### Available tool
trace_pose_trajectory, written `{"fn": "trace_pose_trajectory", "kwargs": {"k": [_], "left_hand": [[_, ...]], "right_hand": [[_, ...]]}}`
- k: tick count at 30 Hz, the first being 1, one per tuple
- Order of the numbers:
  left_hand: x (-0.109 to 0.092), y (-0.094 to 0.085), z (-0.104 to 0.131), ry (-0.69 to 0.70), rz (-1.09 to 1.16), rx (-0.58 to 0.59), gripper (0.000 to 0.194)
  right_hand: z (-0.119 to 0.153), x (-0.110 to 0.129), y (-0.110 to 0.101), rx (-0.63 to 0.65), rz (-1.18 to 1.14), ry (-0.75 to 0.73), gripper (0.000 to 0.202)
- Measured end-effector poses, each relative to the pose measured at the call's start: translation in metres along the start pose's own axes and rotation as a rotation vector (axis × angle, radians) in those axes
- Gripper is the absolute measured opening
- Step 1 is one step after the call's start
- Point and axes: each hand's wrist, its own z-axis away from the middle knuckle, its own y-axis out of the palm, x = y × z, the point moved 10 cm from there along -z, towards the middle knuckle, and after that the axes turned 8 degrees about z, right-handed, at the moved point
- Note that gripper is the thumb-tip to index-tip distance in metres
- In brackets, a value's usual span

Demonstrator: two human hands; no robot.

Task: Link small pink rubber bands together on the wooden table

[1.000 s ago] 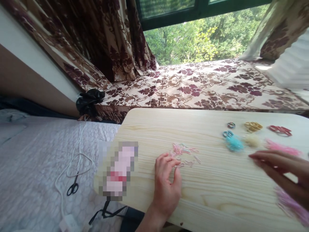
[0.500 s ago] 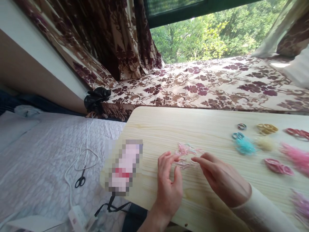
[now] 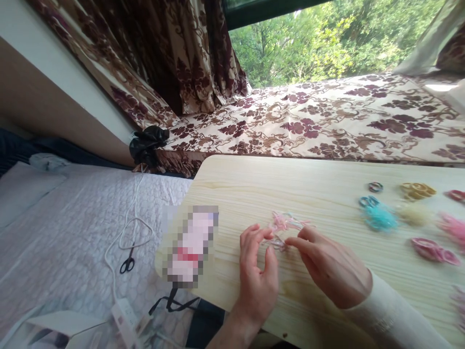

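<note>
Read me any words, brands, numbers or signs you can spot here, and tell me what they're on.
No text is readable.
Cream fabric sleeve: faint marks, too blurred to read.
Pink-and-red rectangular object: pixelated, nothing legible.
White plastic power strip: any print is too small to read.

Readable text: none | sleeve (image 3: 381,308): faint marks, illegible | pink item (image 3: 191,242): pixelated, illegible

I get pink and aqua on the small strands (image 3: 279,221); fluffy tuft (image 3: 380,217) turquoise; looped bands (image 3: 417,191) mustard; tabletop (image 3: 290,186) pale, wood-grained; sill cloth (image 3: 308,127) cream, maroon-brown florals.
</note>
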Motion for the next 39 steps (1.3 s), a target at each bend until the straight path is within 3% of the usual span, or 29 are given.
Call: {"fn": "trace_pose_trajectory", "kwargs": {"k": [10,22,39], "left_hand": [[-0.003,0.001,-0.002,0.005,0.0,0.013,0.034],[-0.007,0.003,-0.003,0.025,-0.013,0.033,0.034],[-0.004,0.005,-0.003,0.027,-0.009,0.05,0.032]], "right_hand": [[-0.021,-0.003,0.006,0.025,0.038,0.016,0.037],[-0.013,-0.028,0.004,-0.034,0.063,0.053,0.028],[-0.021,-0.027,0.006,0.031,0.123,0.12,0.035]]}}
